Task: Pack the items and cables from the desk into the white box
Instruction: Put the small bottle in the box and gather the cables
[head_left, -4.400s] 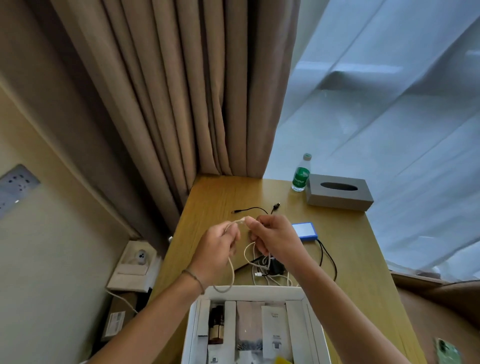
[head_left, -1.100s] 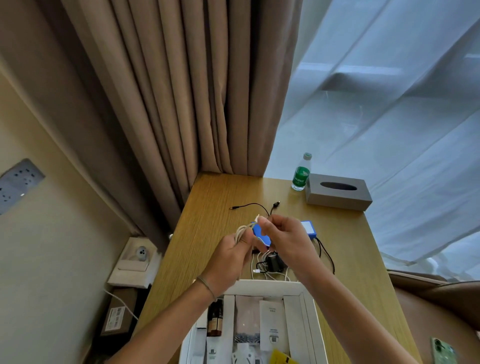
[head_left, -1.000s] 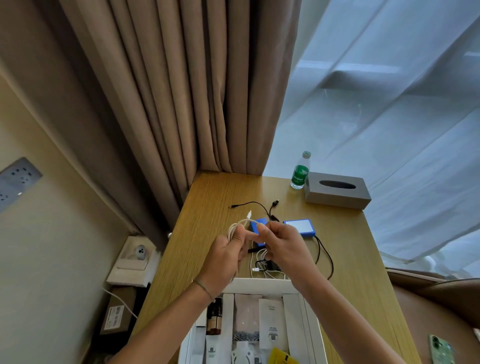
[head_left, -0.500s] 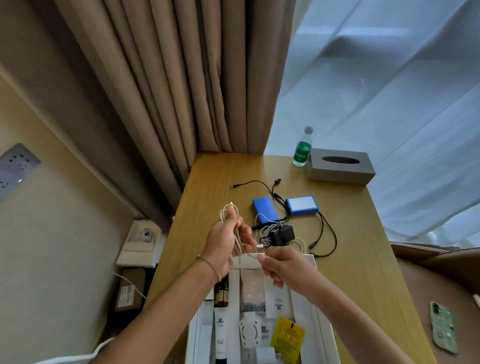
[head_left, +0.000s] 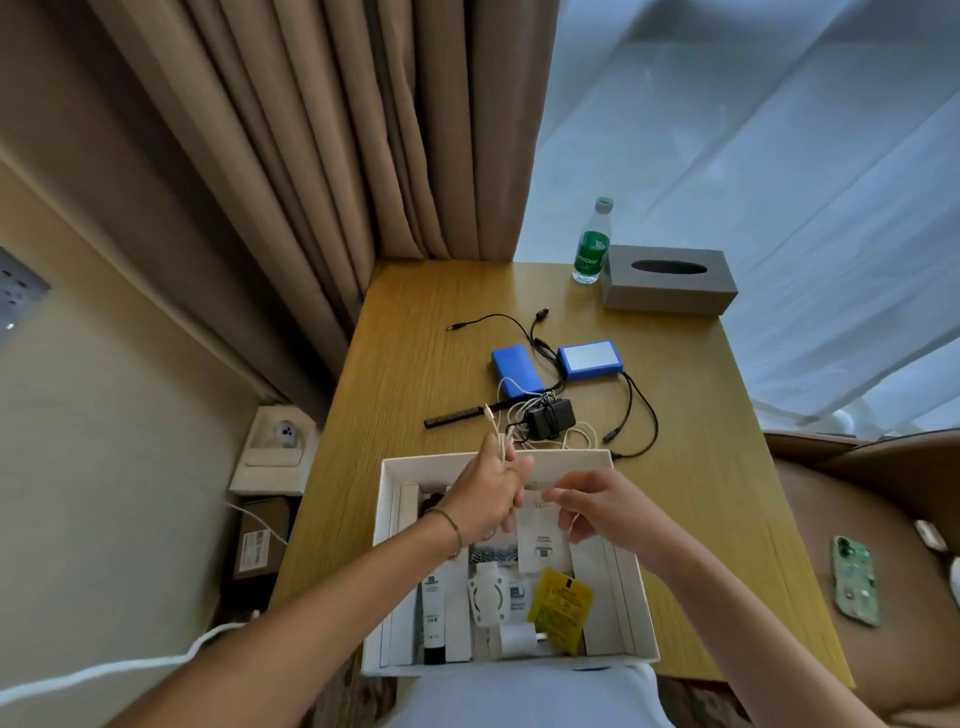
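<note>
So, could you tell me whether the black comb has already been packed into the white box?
No, the black comb lies on the desk, beyond the far wall of the white box.

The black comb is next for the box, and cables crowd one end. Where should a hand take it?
Take the black comb at its free left end, coming from above with a pinch across its narrow width. It lies flat on the desk; its right end runs into the white cable tangle by the black adapter.
</note>
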